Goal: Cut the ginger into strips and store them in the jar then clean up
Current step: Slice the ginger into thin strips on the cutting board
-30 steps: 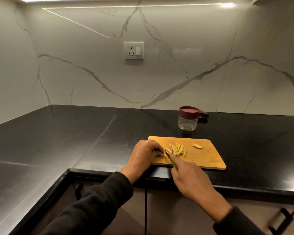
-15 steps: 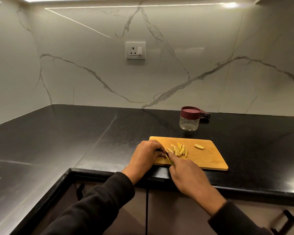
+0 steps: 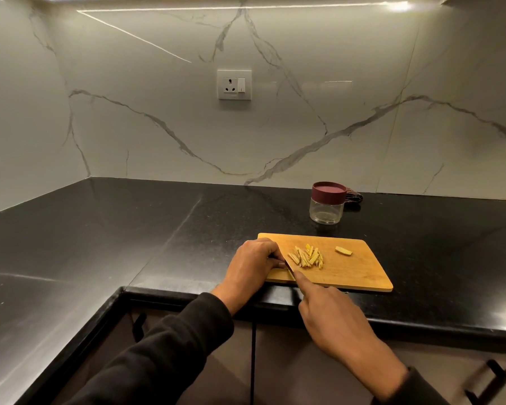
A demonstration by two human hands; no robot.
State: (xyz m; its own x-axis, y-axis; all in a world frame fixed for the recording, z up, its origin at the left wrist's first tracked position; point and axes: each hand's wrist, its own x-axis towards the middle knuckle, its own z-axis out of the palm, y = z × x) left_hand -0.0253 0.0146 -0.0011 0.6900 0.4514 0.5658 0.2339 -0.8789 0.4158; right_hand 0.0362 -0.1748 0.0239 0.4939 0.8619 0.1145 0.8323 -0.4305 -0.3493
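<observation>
A wooden cutting board (image 3: 354,276) lies near the counter's front edge. A small pile of pale ginger strips (image 3: 307,256) sits on its left half, and one uncut ginger chunk (image 3: 343,251) lies apart to the right. My left hand (image 3: 253,263) rests curled on the board's left end, fingers pinching a ginger piece that is mostly hidden. My right hand (image 3: 330,317) grips a knife with the index finger stretched along its dark blade (image 3: 289,267), which comes down beside my left fingertips. A glass jar (image 3: 327,206) with a maroon lid stands closed behind the board.
The black counter (image 3: 158,229) wraps round a corner on the left. A dark cloth (image 3: 353,197) lies behind the jar against the marble wall. A wall socket (image 3: 234,84) is above. Cabinet doors with dark handles (image 3: 492,375) are below the counter edge.
My right hand has shifted slightly forward with the knife, blade staying at my left fingertips. The strips, chunk and jar have not moved; the view shifted a little.
</observation>
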